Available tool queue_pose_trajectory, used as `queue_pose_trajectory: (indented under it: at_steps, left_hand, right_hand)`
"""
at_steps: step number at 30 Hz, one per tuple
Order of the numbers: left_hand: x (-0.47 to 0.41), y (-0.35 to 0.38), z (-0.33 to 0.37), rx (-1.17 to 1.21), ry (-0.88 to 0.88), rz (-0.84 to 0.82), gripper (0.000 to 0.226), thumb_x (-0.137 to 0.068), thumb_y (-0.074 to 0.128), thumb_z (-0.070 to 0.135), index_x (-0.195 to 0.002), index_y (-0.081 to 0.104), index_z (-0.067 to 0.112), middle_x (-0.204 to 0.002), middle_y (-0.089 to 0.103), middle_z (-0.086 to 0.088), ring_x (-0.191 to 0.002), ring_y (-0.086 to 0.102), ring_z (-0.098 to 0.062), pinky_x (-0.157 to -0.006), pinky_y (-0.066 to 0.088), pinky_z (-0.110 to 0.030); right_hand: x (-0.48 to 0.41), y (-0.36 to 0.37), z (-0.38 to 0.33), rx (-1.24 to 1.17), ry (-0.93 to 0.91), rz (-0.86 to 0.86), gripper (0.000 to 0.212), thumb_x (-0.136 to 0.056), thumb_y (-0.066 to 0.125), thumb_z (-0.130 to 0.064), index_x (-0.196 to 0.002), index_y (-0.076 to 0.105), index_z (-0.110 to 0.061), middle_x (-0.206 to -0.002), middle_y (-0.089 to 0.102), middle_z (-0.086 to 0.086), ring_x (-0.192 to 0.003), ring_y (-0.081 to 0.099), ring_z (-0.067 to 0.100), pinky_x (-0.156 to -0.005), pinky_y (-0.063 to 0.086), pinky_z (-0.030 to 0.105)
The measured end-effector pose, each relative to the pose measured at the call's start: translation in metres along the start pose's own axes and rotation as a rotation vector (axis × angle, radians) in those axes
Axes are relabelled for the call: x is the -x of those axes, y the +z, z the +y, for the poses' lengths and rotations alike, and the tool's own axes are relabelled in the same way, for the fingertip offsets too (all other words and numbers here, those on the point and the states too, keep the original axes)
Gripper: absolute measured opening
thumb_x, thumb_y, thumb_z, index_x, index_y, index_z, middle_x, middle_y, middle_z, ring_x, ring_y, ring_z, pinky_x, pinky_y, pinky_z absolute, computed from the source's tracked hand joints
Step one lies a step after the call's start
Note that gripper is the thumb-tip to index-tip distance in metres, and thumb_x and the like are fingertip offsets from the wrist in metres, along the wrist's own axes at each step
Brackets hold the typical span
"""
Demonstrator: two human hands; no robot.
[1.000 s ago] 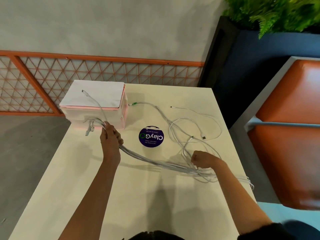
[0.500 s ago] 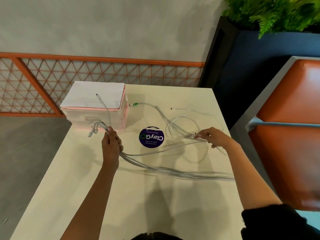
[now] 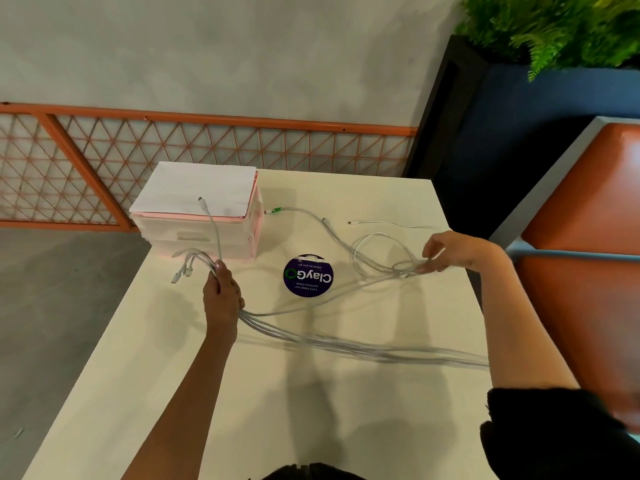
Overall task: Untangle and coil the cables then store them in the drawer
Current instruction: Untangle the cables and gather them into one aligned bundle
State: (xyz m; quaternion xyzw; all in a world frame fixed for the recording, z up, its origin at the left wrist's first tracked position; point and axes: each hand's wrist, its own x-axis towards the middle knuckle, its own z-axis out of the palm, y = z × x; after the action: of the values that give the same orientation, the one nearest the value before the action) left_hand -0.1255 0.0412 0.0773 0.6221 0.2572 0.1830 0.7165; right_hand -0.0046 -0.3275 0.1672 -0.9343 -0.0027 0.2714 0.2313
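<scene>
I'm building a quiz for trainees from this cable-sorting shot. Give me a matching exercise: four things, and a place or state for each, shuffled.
1 left hand
2 right hand
3 sticker
4 paper

a lies on the drawers
b grips cable ends
c pinches tangled loops
d flat on the table

Pairs: 1-b, 2-c, 3-d, 4-a

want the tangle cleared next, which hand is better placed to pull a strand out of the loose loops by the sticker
Right. The right hand's fingers pinch strands at the loose loops; the left hand grips the cable bundle near the drawer box.
</scene>
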Motion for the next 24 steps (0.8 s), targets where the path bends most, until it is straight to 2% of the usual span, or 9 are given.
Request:
queue_pose_trajectory:
  at_steps: [4, 7, 9, 11, 13, 15, 18, 22, 24]
  left_hand:
    - [0.001, -0.003, -0.007, -0.069, -0.019, 0.016, 0.039, -0.102, 0.033, 0.041, -0.070, 0.036, 0.019, -0.056, 0.030, 0.003, -0.041, 0.027, -0.003, -0.039, 0.029, -0.017]
    - [0.002, -0.005, -0.011, -0.107, -0.022, 0.023, 0.039, -0.102, 0.033, 0.040, -0.070, 0.036, 0.019, -0.058, 0.030, 0.000, -0.039, 0.028, -0.003, -0.038, 0.030, -0.016]
    - [0.002, -0.007, -0.013, -0.123, -0.026, 0.024, 0.039, -0.102, 0.033, 0.039, -0.069, 0.036, 0.019, -0.057, 0.030, 0.001, -0.039, 0.028, -0.003, -0.039, 0.031, -0.018]
    - [0.001, -0.009, -0.019, -0.165, -0.030, 0.028, 0.040, -0.102, 0.033, 0.039, -0.069, 0.036, 0.018, -0.057, 0.032, 0.001, -0.038, 0.029, -0.003, -0.043, 0.032, -0.023]
    - [0.000, -0.011, -0.024, -0.219, -0.025, 0.028, 0.041, -0.102, 0.033, 0.041, -0.069, 0.036, 0.017, -0.056, 0.034, 0.000, -0.040, 0.031, -0.006, -0.047, 0.032, -0.026]
    - [0.000, -0.011, -0.028, -0.251, -0.013, 0.016, 0.042, -0.102, 0.033, 0.041, -0.069, 0.036, 0.016, -0.056, 0.035, -0.001, -0.044, 0.032, -0.012, -0.048, 0.032, -0.027]
    - [0.000, -0.010, -0.027, -0.260, 0.000, -0.001, 0.042, -0.102, 0.033, 0.040, -0.069, 0.036, 0.016, -0.055, 0.035, -0.001, -0.046, 0.030, -0.016, -0.049, 0.032, -0.027]
    - [0.000, -0.006, -0.022, -0.252, 0.006, -0.005, 0.041, -0.102, 0.034, 0.039, -0.069, 0.034, 0.016, -0.055, 0.035, 0.000, -0.043, 0.029, -0.011, -0.047, 0.031, -0.026]
    - [0.000, -0.005, -0.020, -0.252, 0.013, -0.001, 0.040, -0.103, 0.033, 0.038, -0.069, 0.035, 0.016, -0.056, 0.035, 0.000, -0.042, 0.030, -0.009, -0.047, 0.032, -0.026]
  right_hand:
    - [-0.002, -0.016, 0.006, 0.060, 0.034, 0.026, 0.031, -0.069, 0.084, -0.020, -0.093, 0.066, -0.014, -0.088, 0.069, 0.001, -0.076, 0.064, 0.009, -0.062, 0.042, 0.017]
    - [-0.011, -0.022, 0.005, 0.014, -0.036, 0.095, 0.017, -0.084, 0.069, -0.009, -0.088, 0.068, -0.025, -0.091, 0.070, 0.007, -0.087, 0.065, 0.025, -0.075, 0.050, 0.028]
    - [-0.023, -0.022, 0.007, 0.050, -0.055, 0.238, 0.026, -0.092, 0.056, -0.006, -0.094, 0.070, -0.027, -0.101, 0.068, 0.009, -0.090, 0.061, 0.026, -0.078, 0.049, 0.033]
    - [-0.030, -0.020, 0.004, 0.005, -0.004, 0.472, 0.028, -0.096, 0.046, -0.004, -0.105, 0.071, -0.015, -0.111, 0.065, 0.011, -0.088, 0.061, 0.023, -0.068, 0.047, 0.026]
    - [-0.034, -0.020, -0.004, -0.259, 0.070, 0.666, 0.027, -0.097, 0.043, -0.001, -0.112, 0.065, -0.005, -0.111, 0.064, 0.014, -0.084, 0.062, 0.021, -0.062, 0.049, 0.023]
    - [-0.032, -0.019, -0.017, -0.653, 0.114, 0.769, 0.025, -0.097, 0.038, -0.001, -0.112, 0.058, -0.004, -0.107, 0.061, 0.016, -0.079, 0.063, 0.022, -0.065, 0.055, 0.029]
    - [-0.036, -0.016, -0.030, -0.962, 0.065, 0.776, 0.022, -0.095, 0.029, -0.001, -0.103, 0.048, -0.010, -0.102, 0.061, 0.016, -0.072, 0.063, 0.021, -0.067, 0.058, 0.037]
    - [-0.044, -0.010, -0.036, -0.981, 0.070, 0.773, 0.023, -0.096, 0.032, -0.007, -0.108, 0.052, -0.009, -0.098, 0.060, 0.008, -0.072, 0.059, 0.014, -0.065, 0.050, 0.027]
    - [-0.051, -0.006, -0.034, -0.857, 0.082, 0.598, 0.029, -0.097, 0.040, -0.009, -0.119, 0.058, -0.004, -0.103, 0.061, 0.009, -0.090, 0.063, 0.021, -0.073, 0.050, 0.028]
